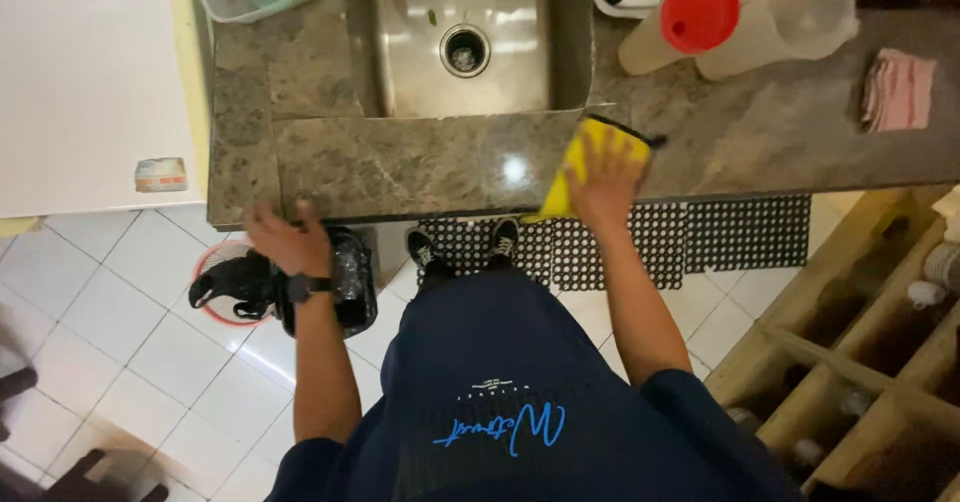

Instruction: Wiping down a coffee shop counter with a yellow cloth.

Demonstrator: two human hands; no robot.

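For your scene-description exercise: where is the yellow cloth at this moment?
In the head view, the yellow cloth lies on the front edge of the stone counter, under the right hand, just right of the steel sink.

Yellow cloth (585, 167) on mottled brown stone bench (400, 167), red funnel (699, 10), pink-striped towel (898, 89), white floor tiles (110, 292).

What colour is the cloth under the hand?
Yellow with a dark edge: the cloth, head view.

Right hand (603, 177) flat on yellow cloth (590, 162) at countertop (420, 162) front edge; left hand (287, 240) grips edge; sink (462, 42) behind.
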